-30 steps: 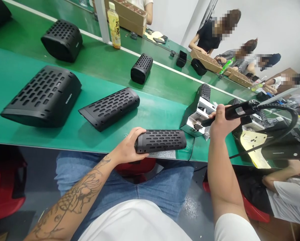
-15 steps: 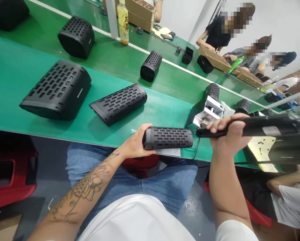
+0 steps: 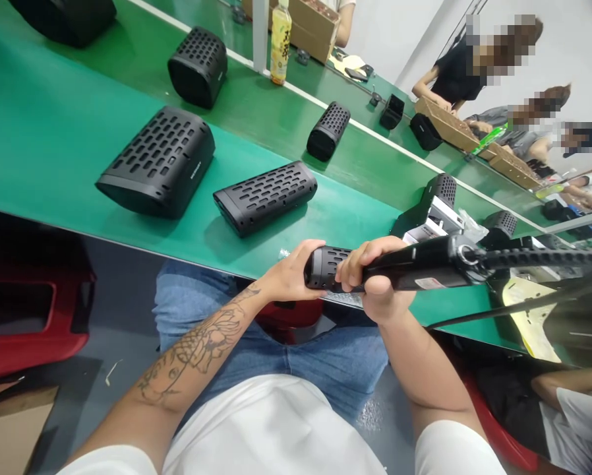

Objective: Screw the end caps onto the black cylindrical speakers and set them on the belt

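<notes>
My left hand [image 3: 291, 277] grips the left end of a black perforated speaker shell [image 3: 325, 266] lying along the near edge of the green bench [image 3: 68, 158]. My right hand [image 3: 372, 280] is wrapped round a black electric screwdriver [image 3: 414, 267] held level, its front end over the shell and hiding most of it. A coiled black cable [image 3: 533, 258] runs from the tool to the right.
More black speaker shells lie on the bench: a large one [image 3: 157, 161], a long one [image 3: 266, 196], a cube-like one [image 3: 198, 66] and a small cylinder [image 3: 328, 130]. A bottle [image 3: 280, 43] stands at the back. A screw feeder box [image 3: 432, 218] sits right. Other people work at cardboard trays [image 3: 449, 125] far right.
My right hand swung the screwdriver left from beside the feeder box to over the shell my left hand holds. The camera view shifted, so everything appears further right.
</notes>
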A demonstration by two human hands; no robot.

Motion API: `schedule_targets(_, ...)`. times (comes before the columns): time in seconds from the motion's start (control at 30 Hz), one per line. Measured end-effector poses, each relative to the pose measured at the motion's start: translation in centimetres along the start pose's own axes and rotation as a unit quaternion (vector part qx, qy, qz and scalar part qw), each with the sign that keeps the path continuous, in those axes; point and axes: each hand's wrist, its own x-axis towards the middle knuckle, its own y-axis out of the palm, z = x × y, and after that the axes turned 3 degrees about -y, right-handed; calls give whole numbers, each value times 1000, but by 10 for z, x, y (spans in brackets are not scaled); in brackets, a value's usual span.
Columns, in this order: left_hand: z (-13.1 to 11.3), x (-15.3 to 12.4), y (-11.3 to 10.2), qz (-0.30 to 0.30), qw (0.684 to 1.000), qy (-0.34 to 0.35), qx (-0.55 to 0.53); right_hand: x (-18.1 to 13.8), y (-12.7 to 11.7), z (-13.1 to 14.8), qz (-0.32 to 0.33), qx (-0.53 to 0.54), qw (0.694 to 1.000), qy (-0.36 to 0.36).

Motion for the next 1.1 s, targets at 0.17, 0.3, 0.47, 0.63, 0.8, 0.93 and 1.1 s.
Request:
schedule_targets(0.17,4,2,2,0,1000,13,3,-4,0,-4,6,-11,999,43)
schedule_targets(0.3,6,3,4,-6,999,31,7,-7,-2,-7,12,-13,998,54)
schedule_targets(0.47,4,3,2,-10,999,29,20,-13,-12,-13,32,-18,997,74)
schedule_targets(0.63,4,3,1,-3,999,16,34,-20,-14,-26,37,-24,992,115)
schedule_targets(0.8,9,-2,-4,-24,998,39,31,-15,-13,-15,8,14,997,82)
schedule_targets(0.93,6,3,-6,-84,995,-24,49,5,-61,29,-117,-26,991,-50)
schedule_targets(1.1,-2,80,24,-214,970,-106,43,26,-165,42,-331,-207,916,-90)
